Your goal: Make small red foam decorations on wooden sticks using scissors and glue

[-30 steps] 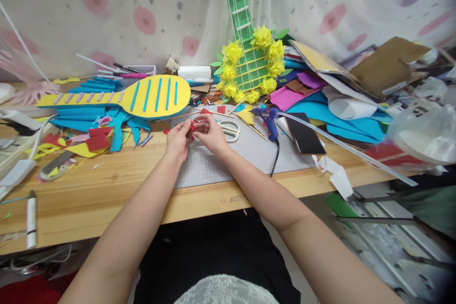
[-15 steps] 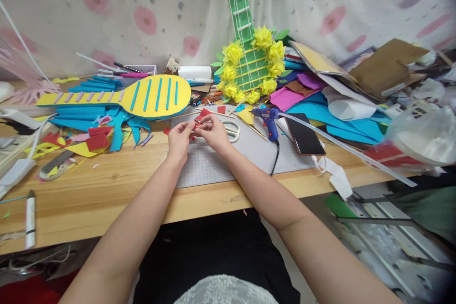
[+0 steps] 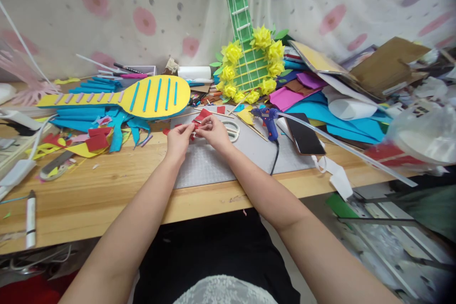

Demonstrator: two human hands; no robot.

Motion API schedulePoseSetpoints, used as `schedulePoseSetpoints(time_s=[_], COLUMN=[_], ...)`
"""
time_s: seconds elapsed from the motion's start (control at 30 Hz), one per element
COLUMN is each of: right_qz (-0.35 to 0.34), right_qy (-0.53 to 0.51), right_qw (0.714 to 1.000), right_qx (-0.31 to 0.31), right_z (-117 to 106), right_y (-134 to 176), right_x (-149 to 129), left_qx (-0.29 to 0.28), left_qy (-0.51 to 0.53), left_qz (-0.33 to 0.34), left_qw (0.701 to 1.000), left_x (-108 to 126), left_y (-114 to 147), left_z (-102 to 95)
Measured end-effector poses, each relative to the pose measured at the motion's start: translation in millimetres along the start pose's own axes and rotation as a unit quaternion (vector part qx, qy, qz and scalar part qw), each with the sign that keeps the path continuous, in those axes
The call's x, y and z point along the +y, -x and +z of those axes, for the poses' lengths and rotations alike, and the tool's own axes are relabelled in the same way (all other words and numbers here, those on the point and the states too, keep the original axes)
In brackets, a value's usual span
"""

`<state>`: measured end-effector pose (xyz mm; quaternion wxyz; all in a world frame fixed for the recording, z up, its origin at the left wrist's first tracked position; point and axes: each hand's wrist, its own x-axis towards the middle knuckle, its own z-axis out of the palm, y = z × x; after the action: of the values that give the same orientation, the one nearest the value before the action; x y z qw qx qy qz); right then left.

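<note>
Over the grey cutting mat point(image 3: 210, 171), my left hand point(image 3: 179, 142) and my right hand point(image 3: 214, 134) meet fingertip to fingertip. Both are closed in a pinch on a small piece of red paper point(image 3: 194, 126), mostly hidden by the fingers. Scissors with white handles point(image 3: 233, 131) lie just past my right hand, their blades covered by it. Another red paper scrap point(image 3: 203, 115) lies behind my fingertips. To the right, a blue glue gun point(image 3: 269, 122) rests on the mat.
A yellow paper guitar shape point(image 3: 156, 97) lies at the back left. Behind the mat leans a green paper guitar point(image 3: 251, 69) with yellow flowers. A phone point(image 3: 305, 134) and a long clear glue stick point(image 3: 349, 151) lie right. A white marker point(image 3: 31, 218) is near the left front edge.
Both hands stay pinched together at nearly the same spot. My left hand has shifted slightly left, and the fingers have parted a little. Nothing else has visibly moved.
</note>
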<state>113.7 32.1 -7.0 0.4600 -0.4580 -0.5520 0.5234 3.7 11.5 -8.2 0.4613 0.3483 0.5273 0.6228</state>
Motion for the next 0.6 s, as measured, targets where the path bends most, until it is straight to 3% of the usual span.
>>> schedulePoseSetpoints(time_s=[0.4,0.6], right_qz=[-0.029,-0.021], right_qy=[-0.009,-0.012], right_qw=[1.0,1.0], right_qx=[0.0,0.01], right_z=[3.0,1.9], right_y=[1.2,0.0], right_x=[-1.9,0.0], left_qx=[0.034,0.032], left_qy=[-0.002,0.023], left_qz=[0.034,0.011], left_qw=[0.999,0.999], left_x=[1.0,1.9], left_y=[-2.8,-1.7], left_z=[-0.9,-0.4])
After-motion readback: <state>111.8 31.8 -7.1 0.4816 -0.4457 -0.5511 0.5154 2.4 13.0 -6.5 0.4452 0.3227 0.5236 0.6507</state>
